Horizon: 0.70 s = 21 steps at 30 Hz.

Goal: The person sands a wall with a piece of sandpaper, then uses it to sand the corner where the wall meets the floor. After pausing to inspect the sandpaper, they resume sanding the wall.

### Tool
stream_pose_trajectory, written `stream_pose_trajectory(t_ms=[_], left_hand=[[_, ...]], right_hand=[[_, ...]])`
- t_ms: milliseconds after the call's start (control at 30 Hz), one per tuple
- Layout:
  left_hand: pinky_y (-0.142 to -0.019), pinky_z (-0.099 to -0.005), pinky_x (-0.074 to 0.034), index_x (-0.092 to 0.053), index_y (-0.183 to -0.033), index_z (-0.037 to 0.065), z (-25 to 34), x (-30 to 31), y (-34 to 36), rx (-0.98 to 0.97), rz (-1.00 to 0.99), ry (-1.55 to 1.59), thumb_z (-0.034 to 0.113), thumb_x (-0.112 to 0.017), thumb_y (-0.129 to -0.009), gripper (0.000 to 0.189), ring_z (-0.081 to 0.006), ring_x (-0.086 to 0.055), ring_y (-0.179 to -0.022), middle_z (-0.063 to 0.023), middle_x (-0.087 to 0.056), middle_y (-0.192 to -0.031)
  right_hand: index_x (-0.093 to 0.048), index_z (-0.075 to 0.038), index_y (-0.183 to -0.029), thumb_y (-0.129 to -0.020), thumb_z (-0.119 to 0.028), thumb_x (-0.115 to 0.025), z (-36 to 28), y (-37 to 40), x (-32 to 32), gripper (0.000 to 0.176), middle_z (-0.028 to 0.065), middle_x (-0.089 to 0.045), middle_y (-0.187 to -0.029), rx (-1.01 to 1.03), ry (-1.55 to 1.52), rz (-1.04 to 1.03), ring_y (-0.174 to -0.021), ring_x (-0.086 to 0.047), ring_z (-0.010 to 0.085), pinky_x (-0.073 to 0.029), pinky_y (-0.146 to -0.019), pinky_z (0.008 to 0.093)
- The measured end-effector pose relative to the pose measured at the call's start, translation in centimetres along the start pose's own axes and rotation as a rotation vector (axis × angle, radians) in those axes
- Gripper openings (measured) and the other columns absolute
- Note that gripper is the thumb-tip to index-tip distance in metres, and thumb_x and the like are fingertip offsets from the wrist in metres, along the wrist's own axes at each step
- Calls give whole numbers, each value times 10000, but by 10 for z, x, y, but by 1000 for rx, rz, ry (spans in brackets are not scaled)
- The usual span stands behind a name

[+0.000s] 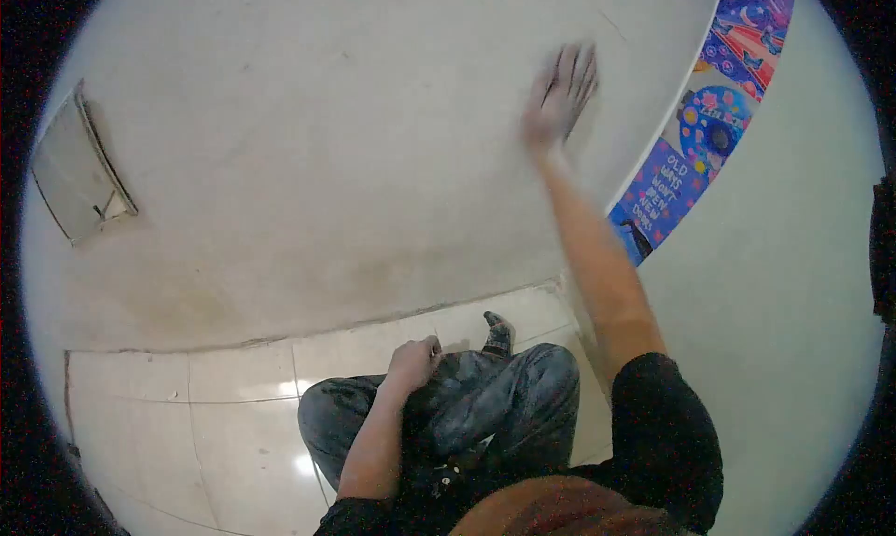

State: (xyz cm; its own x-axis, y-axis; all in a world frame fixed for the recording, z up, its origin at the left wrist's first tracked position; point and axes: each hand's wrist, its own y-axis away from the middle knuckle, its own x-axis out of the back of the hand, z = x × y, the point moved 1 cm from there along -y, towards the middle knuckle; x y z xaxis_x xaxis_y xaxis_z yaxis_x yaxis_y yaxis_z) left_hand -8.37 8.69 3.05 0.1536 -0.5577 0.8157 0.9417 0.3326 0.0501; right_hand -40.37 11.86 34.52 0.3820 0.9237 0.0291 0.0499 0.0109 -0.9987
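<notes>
My right hand (pixel 558 97) reaches up and lies against the pale wall (pixel 308 163), blurred by motion. Its fingers are stretched out, with dark gaps between them. Whether anything lies under the palm is hidden. My left hand (pixel 413 363) rests over my leg in dusty dark jeans (pixel 527 396). Its fingers curl inward, and what they hold, if anything, cannot be made out. The hand on the wall looks paler than its forearm.
I sit cross-legged on a glossy tiled floor (pixel 238 373) by the wall's base. A colourful painted strip with lettering (pixel 667 186) runs down the right-hand corner. A wall panel (pixel 82 177) is at the left. A dark object (pixel 882 247) shows at the far right.
</notes>
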Motion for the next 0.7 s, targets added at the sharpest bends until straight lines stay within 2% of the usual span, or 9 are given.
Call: stream_pose_trajectory(t_ms=[100, 200, 300, 400, 467, 500, 567, 667, 700], left_hand=[[-787, -510, -513, -639, -988, 62, -1, -4, -2, -5, -46, -38, 318, -562, -942, 271, -398, -655, -891, -201, -691, -891], [-810, -508, -514, -640, -1008, 55, 1, -3, 0, 3, -76, -24, 323, -524, -959, 296, -403, -651, -936, -219, -688, -921], [-830, -503, -514, -628, -1054, 52, -3, -7, -1, 23, -114, 14, 271, -493, -965, 272, -404, -647, -967, -226, -684, -971], [-840, -495, -515, -605, -1110, 52, -10, -19, 1, 47, -180, -39, 189, -468, -953, 249, -401, -648, -978, -225, -677, -1029], [-842, -489, -519, -576, -1160, 57, -15, -22, -1, 85, -238, -109, 116, -471, -919, 269, -394, -651, -985, -222, -671, -1074], [-844, -492, -518, -588, -1145, 58, -18, -22, -3, 72, -225, -110, 137, -487, -921, 259, -390, -651, -988, -217, -674, -1067], [-846, -498, -516, -612, -1117, 59, -15, -20, -1, 48, -220, -101, 178, -518, -925, 246, -382, -652, -994, -205, -680, -1054], [-857, -503, -511, -653, -1075, 63, -6, -9, -1, -16, -235, -13, 276, -557, -934, 273, -373, -651, -1002, -185, -689, -1048], [-859, -500, -511, -662, -1067, 64, -2, -7, 2, -15, -238, -15, 308, -552, -941, 296, -371, -651, -1005, -180, -690, -1047]], right_hand=[[-256, -94, -1539, -1004, -252, -406, -16, -100, -3, 578, 170, -161, -1613, 138, -8, 55, -1497, -111, 339, -33, -1195, 525], [-255, -83, -1539, -1048, -295, -326, -42, -118, 2, 539, 132, -185, -1617, 82, 99, 40, -1499, -128, 283, -44, -1218, 437], [-258, -113, -1542, -985, -240, -435, -40, -51, 0, 598, 151, -175, -1614, 264, 88, -59, -1496, -122, 334, -57, -1200, 510], [-253, -129, -1547, -965, -227, -464, -32, 6, 1, 627, 137, -178, -1617, 396, 85, -240, -1496, -128, 326, -74, -1201, 495], [-252, -122, -1548, -979, -237, -446, -23, -21, -1, 611, 136, -176, -1618, 378, 69, -190, -1496, -126, 326, -62, -1200, 494], [-252, -118, -1548, -986, -242, -436, -21, -34, -7, 604, 135, -174, -1619, 366, 64, -176, -1496, -126, 326, -56, -1200, 493], [-286, -95, -1533, -1008, -254, -399, -41, -88, -11, 561, 151, -195, -1609, 160, 36, -15, -1495, -126, 328, -33, -1201, 488], [-319, -81, -1518, -1024, -273, -371, -60, -134, -28, 533, 164, -222, -1598, 182, -57, 147, -1491, -135, 330, -11, -1201, 485], [-326, -79, -1514, -1018, -275, -383, -65, -128, -30, 536, 165, -226, -1596, 187, -39, 115, -1491, -138, 331, -19, -1201, 489]])
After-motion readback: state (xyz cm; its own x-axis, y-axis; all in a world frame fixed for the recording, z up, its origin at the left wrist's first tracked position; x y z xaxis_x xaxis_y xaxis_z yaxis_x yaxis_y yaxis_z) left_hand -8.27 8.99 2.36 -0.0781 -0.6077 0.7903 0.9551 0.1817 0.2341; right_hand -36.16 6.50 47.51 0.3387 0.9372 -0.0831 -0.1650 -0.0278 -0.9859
